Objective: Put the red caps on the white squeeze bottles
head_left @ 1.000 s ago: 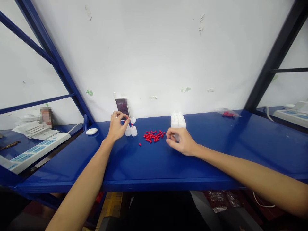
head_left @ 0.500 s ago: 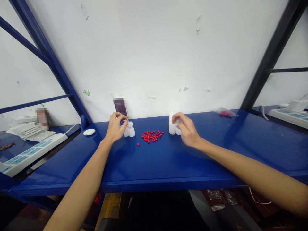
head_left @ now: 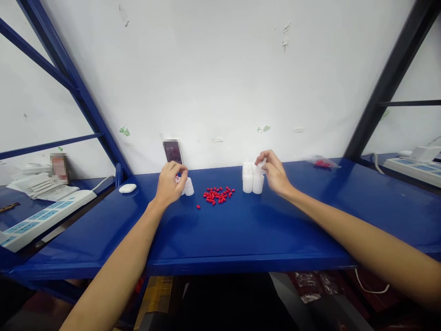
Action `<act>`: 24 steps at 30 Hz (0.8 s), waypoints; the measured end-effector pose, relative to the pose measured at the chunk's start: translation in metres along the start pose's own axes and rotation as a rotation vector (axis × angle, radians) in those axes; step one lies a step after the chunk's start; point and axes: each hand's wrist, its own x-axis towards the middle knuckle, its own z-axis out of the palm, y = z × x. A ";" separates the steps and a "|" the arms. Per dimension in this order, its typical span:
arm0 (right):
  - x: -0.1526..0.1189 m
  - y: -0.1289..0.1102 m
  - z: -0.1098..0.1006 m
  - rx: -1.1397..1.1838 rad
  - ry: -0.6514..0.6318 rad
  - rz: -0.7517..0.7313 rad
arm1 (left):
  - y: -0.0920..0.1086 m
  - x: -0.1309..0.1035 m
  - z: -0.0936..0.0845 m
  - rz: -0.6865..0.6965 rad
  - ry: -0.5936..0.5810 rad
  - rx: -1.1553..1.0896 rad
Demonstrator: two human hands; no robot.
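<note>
My left hand (head_left: pixel 171 183) is closed, its fingertips brought together just above a small group of white plastic bottles (head_left: pixel 189 187) on the left. A speck of red shows by these fingertips, but what they grip is hidden. On the right, a cluster of small white bottles (head_left: pixel 247 183) stands upright on the blue table. My right hand (head_left: pixel 275 174) pinches the top of a white bottle (head_left: pixel 258 181) at that cluster's right side. Between the hands lies a loose pile of small red caps (head_left: pixel 219 195), with one red cap (head_left: pixel 198 207) apart, nearer the front.
A phone (head_left: pixel 173 151) leans on the wall behind my left hand. A white oval case (head_left: pixel 127 188) lies at the left. A clear bag of red pieces (head_left: pixel 323 162) is at the back right. Power strips (head_left: pixel 51 216) flank the table beyond the blue frame.
My right hand has shifted slightly right and up, uncovering more of the right bottle cluster. My left hand has moved a little right, covering more of the left bottles. The red pile is unchanged.
</note>
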 end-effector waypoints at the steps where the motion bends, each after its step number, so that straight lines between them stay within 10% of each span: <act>1: -0.002 -0.001 0.001 -0.017 -0.025 0.011 | 0.006 0.000 -0.003 0.037 -0.062 -0.010; 10: -0.006 -0.001 0.004 -0.144 -0.052 0.021 | 0.043 -0.007 -0.022 0.129 -0.747 0.011; 24: -0.022 -0.016 0.017 0.037 -0.012 0.072 | 0.031 -0.030 -0.018 0.094 -0.859 -0.142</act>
